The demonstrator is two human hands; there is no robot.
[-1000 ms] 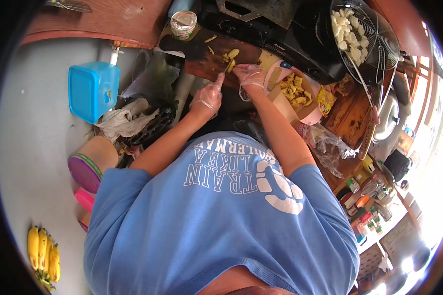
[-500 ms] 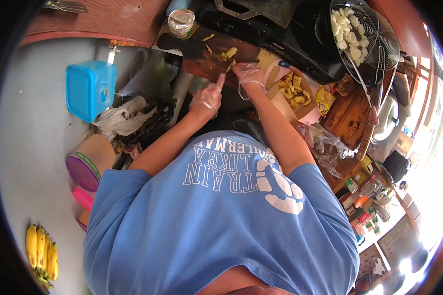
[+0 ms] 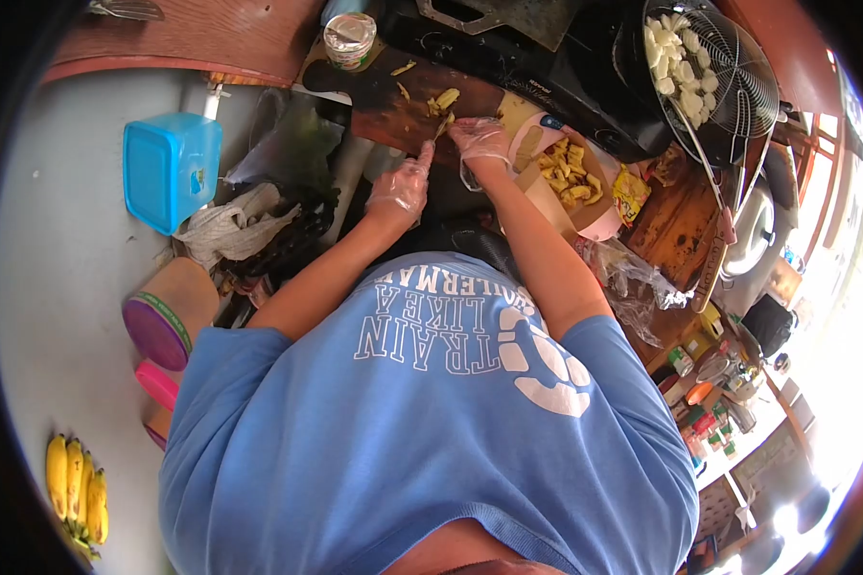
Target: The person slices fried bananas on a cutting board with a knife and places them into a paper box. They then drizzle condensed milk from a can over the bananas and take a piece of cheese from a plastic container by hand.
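Both my hands wear clear plastic gloves over a dark wooden chopping board (image 3: 379,125). My left hand (image 3: 401,185) is closed, index finger stretched forward along what looks like a small knife (image 3: 438,135), mostly hidden. My right hand (image 3: 481,144) is closed just beside it, its fingertips at a yellow banana piece (image 3: 446,123). Farther up the board lie yellow banana scraps (image 3: 441,101). To the right of my right hand, a cardboard box (image 3: 593,209) holds yellow banana peels or pieces (image 3: 571,172).
A pan (image 3: 638,86) with pale slices (image 3: 679,67) and a wire strainer (image 3: 734,67) stands at the upper right, beside a black stove (image 3: 508,72). A foil-topped tub (image 3: 350,40) sits by the board. Leftward are a blue container (image 3: 168,172), a cloth (image 3: 230,225) and bananas (image 3: 77,489).
The view has shifted slightly. My hands stay together at the board, with the left index finger and the banana piece moving only a little.
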